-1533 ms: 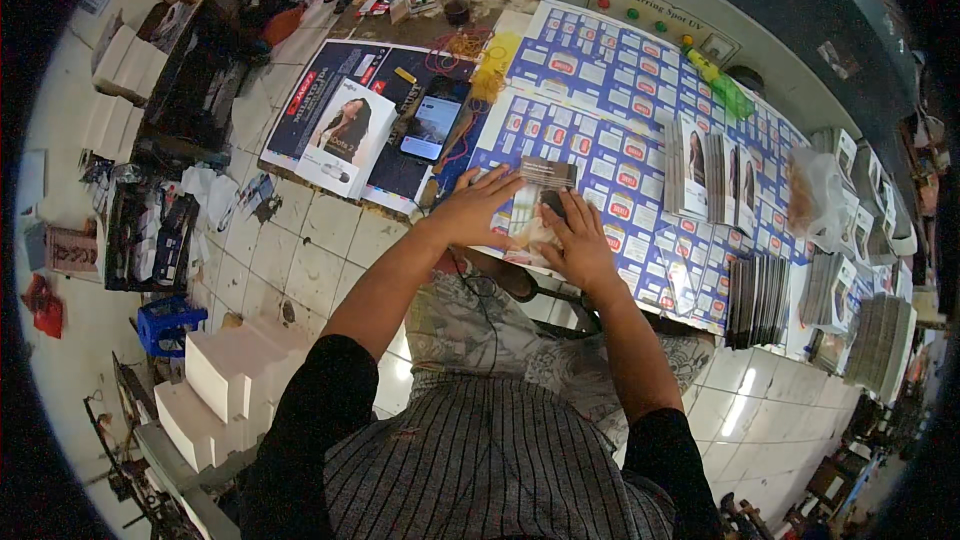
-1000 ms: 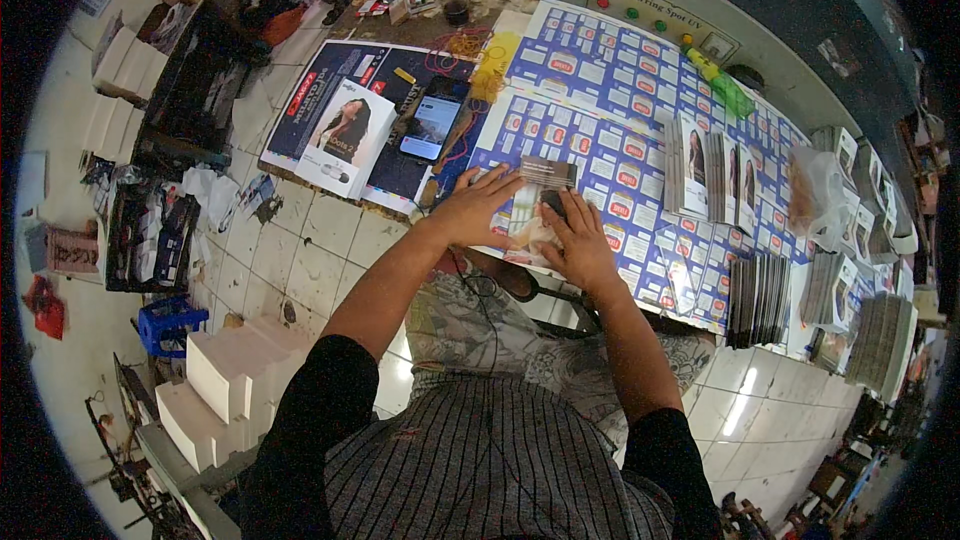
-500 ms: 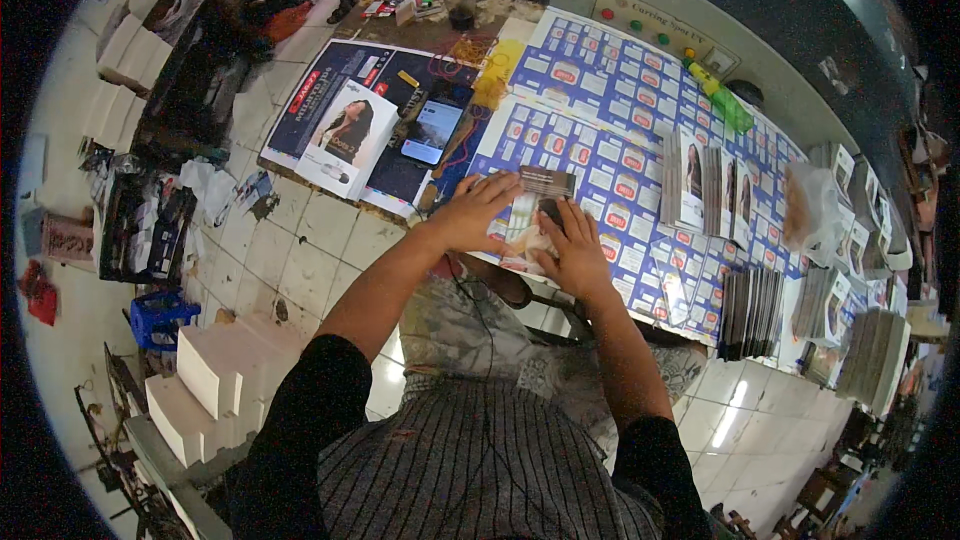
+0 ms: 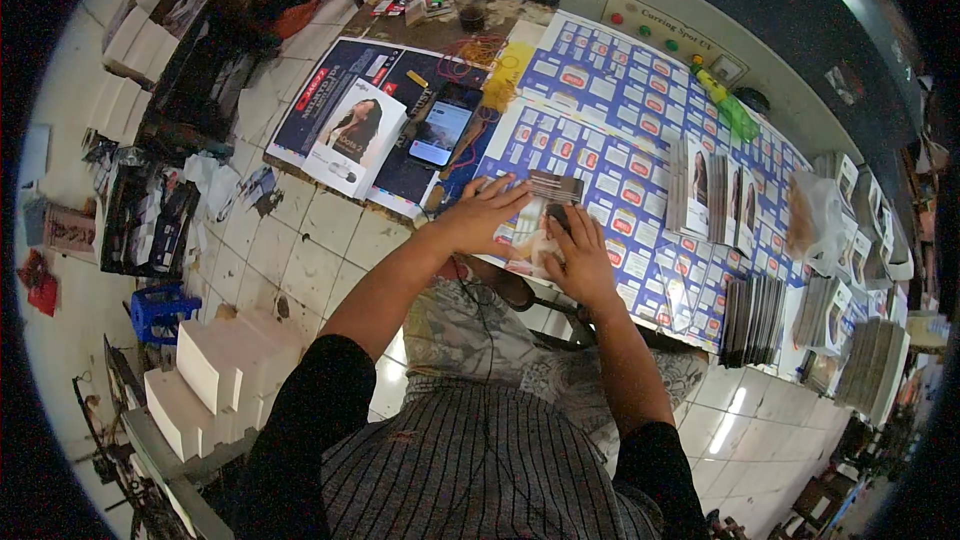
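A small printed card piece (image 4: 538, 222), with a photo and a dark strip along its far end, lies at the near edge of the table. My left hand (image 4: 487, 220) rests flat on its left side, fingers stretched toward the far right. On its right side lies my right hand (image 4: 582, 256), fingers spread and pointing away from me. Both palms hide much of the piece, so I cannot tell whether it is one layer or folded. Beneath it are blue-and-white printed sheets (image 4: 610, 155) covering the table.
To the left, a white printed box (image 4: 352, 140) and a phone (image 4: 441, 130) with a lit screen lie on a dark printed sheet. Stacks of folded cartons (image 4: 708, 190) stand on the right, beside another dark stack (image 4: 752, 318). A green bottle (image 4: 735, 115) lies farther back.
The view has shifted slightly, so the table appears a little farther right. Both hands stay on the printed card piece, with only slight finger movement.
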Demonstrator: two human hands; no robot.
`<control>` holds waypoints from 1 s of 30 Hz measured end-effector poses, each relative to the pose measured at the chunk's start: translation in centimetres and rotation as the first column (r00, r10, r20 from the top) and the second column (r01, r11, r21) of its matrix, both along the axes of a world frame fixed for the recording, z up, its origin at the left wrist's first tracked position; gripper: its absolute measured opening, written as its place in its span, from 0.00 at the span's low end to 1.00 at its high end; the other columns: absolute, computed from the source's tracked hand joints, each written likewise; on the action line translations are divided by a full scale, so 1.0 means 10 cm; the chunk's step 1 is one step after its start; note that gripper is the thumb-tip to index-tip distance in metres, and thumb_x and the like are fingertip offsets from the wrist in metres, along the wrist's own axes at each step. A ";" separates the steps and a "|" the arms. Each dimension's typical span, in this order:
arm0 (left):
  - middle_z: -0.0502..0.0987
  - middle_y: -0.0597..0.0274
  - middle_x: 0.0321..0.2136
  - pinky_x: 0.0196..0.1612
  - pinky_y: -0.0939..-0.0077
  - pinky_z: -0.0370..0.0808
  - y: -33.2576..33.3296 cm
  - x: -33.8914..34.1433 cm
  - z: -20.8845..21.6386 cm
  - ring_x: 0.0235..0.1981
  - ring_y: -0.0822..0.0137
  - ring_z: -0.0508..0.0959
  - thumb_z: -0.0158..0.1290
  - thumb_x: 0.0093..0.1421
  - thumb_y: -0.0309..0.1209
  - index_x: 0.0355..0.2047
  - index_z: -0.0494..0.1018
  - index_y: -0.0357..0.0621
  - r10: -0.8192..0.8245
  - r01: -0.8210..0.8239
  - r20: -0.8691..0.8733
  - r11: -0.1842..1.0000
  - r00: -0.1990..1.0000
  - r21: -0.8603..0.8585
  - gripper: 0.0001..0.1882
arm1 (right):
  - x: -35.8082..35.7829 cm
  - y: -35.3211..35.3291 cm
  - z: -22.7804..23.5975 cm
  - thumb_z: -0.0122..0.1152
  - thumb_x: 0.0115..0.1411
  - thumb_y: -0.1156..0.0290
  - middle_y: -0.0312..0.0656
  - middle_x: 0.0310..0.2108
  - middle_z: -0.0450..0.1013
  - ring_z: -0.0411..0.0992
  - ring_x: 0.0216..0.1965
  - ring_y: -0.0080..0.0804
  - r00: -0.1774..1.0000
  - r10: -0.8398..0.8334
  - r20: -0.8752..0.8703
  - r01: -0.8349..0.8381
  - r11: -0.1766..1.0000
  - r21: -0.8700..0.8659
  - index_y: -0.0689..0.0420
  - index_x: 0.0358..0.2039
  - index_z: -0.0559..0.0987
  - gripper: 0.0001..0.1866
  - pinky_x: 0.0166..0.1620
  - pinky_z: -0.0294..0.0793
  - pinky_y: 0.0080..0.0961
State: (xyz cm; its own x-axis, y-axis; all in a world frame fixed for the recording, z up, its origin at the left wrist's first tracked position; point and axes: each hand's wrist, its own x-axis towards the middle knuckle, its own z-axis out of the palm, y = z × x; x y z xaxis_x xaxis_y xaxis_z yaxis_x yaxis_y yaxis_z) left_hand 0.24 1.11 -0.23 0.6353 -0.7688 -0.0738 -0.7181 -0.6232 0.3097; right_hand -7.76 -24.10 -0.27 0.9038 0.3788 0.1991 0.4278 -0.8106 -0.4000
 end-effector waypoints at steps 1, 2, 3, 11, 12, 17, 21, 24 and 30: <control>0.47 0.56 0.73 0.68 0.42 0.44 0.00 0.00 0.01 0.73 0.50 0.47 0.57 0.51 0.65 0.71 0.52 0.45 0.000 0.000 -0.001 1.000 1.000 -0.001 0.56 | 0.00 0.00 -0.01 0.63 0.56 0.59 0.52 0.69 0.54 0.51 0.70 0.52 1.000 -0.004 0.004 0.004 1.000 0.004 0.53 0.61 0.71 0.32 0.70 0.50 0.52; 0.46 0.56 0.73 0.68 0.42 0.44 0.00 -0.01 0.02 0.73 0.50 0.47 0.57 0.51 0.65 0.71 0.52 0.44 0.001 -0.001 -0.004 1.000 1.000 0.005 0.56 | 0.00 0.00 -0.02 0.63 0.56 0.59 0.52 0.69 0.54 0.51 0.70 0.52 1.000 -0.004 0.004 0.004 1.000 0.004 0.53 0.61 0.71 0.32 0.70 0.50 0.52; 0.46 0.57 0.73 0.68 0.41 0.45 0.00 -0.01 0.03 0.73 0.50 0.47 0.57 0.51 0.65 0.71 0.51 0.44 0.002 -0.002 -0.007 1.000 1.000 0.011 0.56 | 0.00 0.00 -0.02 0.63 0.56 0.59 0.52 0.69 0.54 0.51 0.70 0.52 1.000 -0.002 0.011 0.002 1.000 0.003 0.53 0.61 0.71 0.32 0.70 0.50 0.52; 0.46 0.57 0.73 0.67 0.39 0.50 -0.06 -0.02 0.12 0.73 0.50 0.47 0.56 0.51 0.65 0.70 0.52 0.43 -0.018 0.014 0.030 0.991 0.999 0.130 0.56 | -0.01 -0.03 -0.04 0.63 0.55 0.60 0.52 0.69 0.55 0.51 0.70 0.52 1.000 -0.008 0.017 0.008 1.000 0.019 0.53 0.61 0.71 0.33 0.69 0.51 0.54; 0.46 0.57 0.73 0.66 0.39 0.51 -0.09 -0.02 0.14 0.73 0.50 0.47 0.56 0.52 0.66 0.70 0.52 0.43 -0.022 0.017 0.026 0.986 0.999 0.166 0.56 | -0.02 -0.04 -0.05 0.63 0.55 0.60 0.52 0.68 0.55 0.51 0.70 0.52 1.000 -0.002 0.027 0.001 1.000 0.027 0.54 0.61 0.70 0.33 0.69 0.51 0.53; 0.45 0.57 0.73 0.65 0.37 0.54 -0.18 -0.02 0.15 0.73 0.51 0.47 0.55 0.51 0.67 0.70 0.51 0.43 -0.029 0.018 0.039 0.965 0.999 0.261 0.57 | -0.14 -0.25 0.02 0.63 0.57 0.60 0.54 0.67 0.56 0.54 0.68 0.56 0.994 -0.105 0.036 0.093 0.963 0.254 0.58 0.61 0.70 0.32 0.69 0.54 0.50; 0.45 0.56 0.73 0.65 0.34 0.54 -0.05 -0.04 0.05 0.73 0.50 0.48 0.57 0.50 0.66 0.71 0.49 0.42 0.006 -0.020 0.062 0.976 0.998 0.215 0.58 | -0.53 -0.93 0.06 0.66 0.58 0.62 0.61 0.65 0.58 0.58 0.64 0.61 0.812 -0.583 0.007 0.565 0.791 0.236 0.62 0.61 0.69 0.33 0.65 0.59 0.51; 0.48 0.55 0.72 0.64 0.31 0.55 -0.21 -0.03 0.21 0.72 0.49 0.49 0.60 0.48 0.63 0.71 0.50 0.45 -0.006 -0.005 0.047 0.972 0.999 0.236 0.58 | -0.92 -1.47 -0.22 0.65 0.57 0.59 0.63 0.62 0.61 0.60 0.63 0.60 0.690 -0.721 0.067 0.724 0.685 -0.082 0.64 0.60 0.69 0.34 0.64 0.59 0.53; 0.49 0.54 0.71 0.60 0.24 0.57 -0.37 0.01 0.35 0.71 0.42 0.49 0.67 0.45 0.57 0.69 0.56 0.60 0.027 -0.003 -0.070 0.949 0.997 0.314 0.54 | -0.71 -1.12 -0.02 0.66 0.55 0.74 0.60 0.52 0.64 0.69 0.50 0.60 0.790 -0.598 -0.137 0.604 0.797 0.006 0.58 0.62 0.68 0.33 0.51 0.73 0.43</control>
State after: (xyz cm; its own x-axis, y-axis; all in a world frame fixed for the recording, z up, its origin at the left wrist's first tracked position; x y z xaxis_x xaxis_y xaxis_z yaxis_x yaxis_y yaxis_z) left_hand 0.34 -2.59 3.29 0.6306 -0.6898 -0.3557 -0.6907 -0.7078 0.1482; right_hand -14.82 -35.33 -0.51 0.9638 -0.2558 0.0758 -0.1939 -0.8668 -0.4595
